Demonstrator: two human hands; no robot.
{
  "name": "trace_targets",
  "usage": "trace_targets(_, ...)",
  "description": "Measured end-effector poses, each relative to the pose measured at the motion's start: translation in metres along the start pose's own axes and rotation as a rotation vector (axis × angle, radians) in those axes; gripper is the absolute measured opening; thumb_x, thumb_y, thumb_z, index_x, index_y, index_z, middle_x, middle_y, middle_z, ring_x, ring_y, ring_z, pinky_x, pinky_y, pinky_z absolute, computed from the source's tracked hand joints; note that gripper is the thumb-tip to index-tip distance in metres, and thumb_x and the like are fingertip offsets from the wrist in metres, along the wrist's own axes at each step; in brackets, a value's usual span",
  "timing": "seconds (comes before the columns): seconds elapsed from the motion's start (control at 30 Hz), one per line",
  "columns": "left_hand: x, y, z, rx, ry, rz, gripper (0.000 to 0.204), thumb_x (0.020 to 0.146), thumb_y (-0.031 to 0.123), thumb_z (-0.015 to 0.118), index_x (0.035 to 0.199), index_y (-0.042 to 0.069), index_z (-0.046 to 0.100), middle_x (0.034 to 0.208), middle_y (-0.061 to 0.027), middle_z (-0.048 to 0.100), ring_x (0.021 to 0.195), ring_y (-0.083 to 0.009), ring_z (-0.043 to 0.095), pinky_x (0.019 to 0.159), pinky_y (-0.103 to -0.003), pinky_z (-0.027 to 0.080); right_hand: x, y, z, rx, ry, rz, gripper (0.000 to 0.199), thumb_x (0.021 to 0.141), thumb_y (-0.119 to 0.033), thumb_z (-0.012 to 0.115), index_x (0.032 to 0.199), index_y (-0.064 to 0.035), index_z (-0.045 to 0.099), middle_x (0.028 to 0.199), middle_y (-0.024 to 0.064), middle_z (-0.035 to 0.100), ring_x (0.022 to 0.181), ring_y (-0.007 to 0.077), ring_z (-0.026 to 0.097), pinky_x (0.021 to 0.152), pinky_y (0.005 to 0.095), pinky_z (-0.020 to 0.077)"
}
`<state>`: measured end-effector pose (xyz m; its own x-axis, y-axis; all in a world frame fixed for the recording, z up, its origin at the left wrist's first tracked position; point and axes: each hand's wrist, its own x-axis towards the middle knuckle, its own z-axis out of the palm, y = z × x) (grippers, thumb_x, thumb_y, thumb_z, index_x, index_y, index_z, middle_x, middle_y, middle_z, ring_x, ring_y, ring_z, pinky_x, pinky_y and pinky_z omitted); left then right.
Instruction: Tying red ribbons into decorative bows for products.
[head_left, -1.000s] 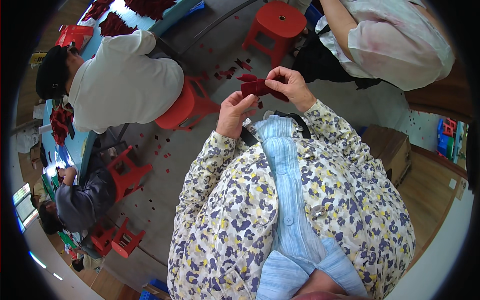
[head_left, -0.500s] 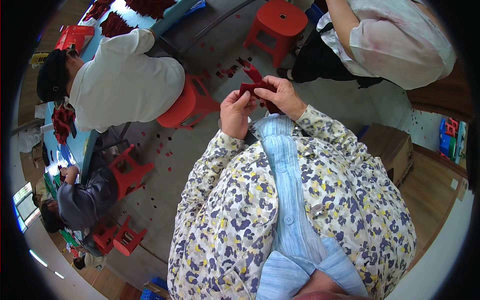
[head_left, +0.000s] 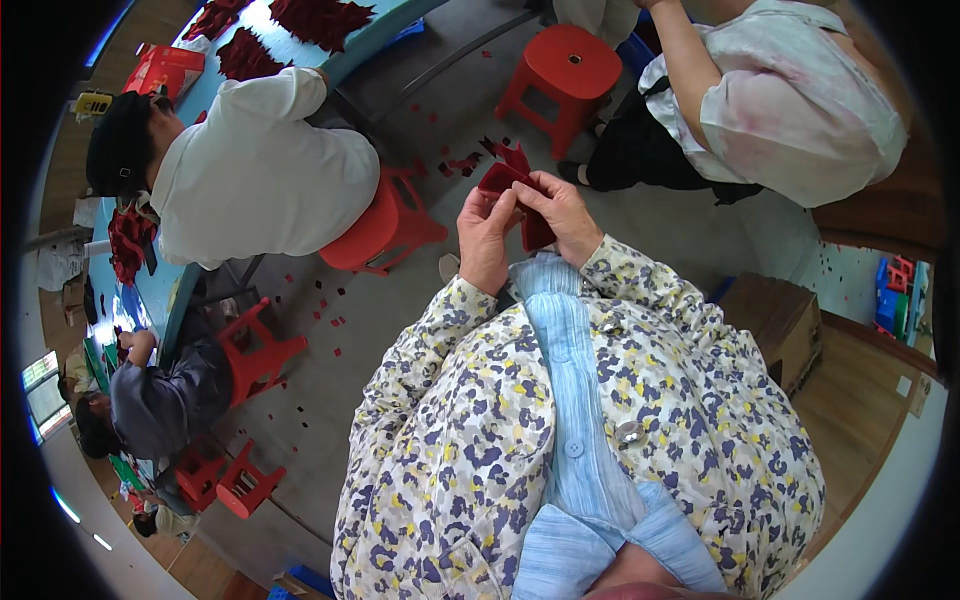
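Observation:
Between my two hands, in front of my chest, is a dark red piece of cloth (head_left: 538, 232) with folded, pointed ends. My left hand (head_left: 486, 232) pinches its left edge between thumb and fingers. From the other side my right hand (head_left: 563, 212) grips it, thumb laid across the front. The fingertips of both hands almost meet at the middle of the cloth. One part of it sticks up beyond the fingers and another hangs below them. My palms hide the rest of the piece.
A red stool (head_left: 570, 65) stands ahead. At the left, a person in a white top (head_left: 270, 170) sits on another red stool (head_left: 395, 225) by a blue table (head_left: 205, 95) bearing dark red cloth piles. Another person (head_left: 800, 90) is at the upper right. Cardboard boxes (head_left: 775, 325) stand to my right.
My left hand has moved right and closer to my right hand. The cloth has turned, and more of it now hangs down between the hands.

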<state>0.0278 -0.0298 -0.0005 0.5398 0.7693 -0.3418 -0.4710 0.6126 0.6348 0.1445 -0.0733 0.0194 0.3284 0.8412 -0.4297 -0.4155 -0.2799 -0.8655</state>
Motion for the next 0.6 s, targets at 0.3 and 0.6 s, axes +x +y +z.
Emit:
trace_targets(0.3, 0.014, 0.046, -0.021, 0.307, -0.170, -0.122, 0.018, 0.086, 0.010, 0.058, 0.100, -0.001, 0.059, 0.083, -0.0028, 0.063, 0.066, -0.0070, 0.059, 0.058, -0.021, 0.047, 0.005, -0.033, -0.018, -0.566, 0.080, -0.416, 0.016, 0.085, -0.012, 0.063, 0.096, -0.0017, 0.061, 0.082, 0.0012, 0.061, 0.069, 0.0066, 0.056, 0.063, 0.0227, 0.0470)
trace_targets(0.6, 0.018, 0.059, -0.016, 0.448, -0.429, -0.242, 0.018, 0.080, -0.001, 0.067, 0.097, -0.004, 0.063, 0.086, -0.0044, 0.066, 0.074, -0.0080, 0.062, 0.069, -0.021, 0.051, 0.008, -0.052, -0.014, -0.573, -0.345, -0.122, 0.016, 0.089, -0.015, 0.061, 0.098, -0.0013, 0.058, 0.085, -0.0018, 0.058, 0.073, 0.0038, 0.053, 0.063, 0.0194, 0.0460)
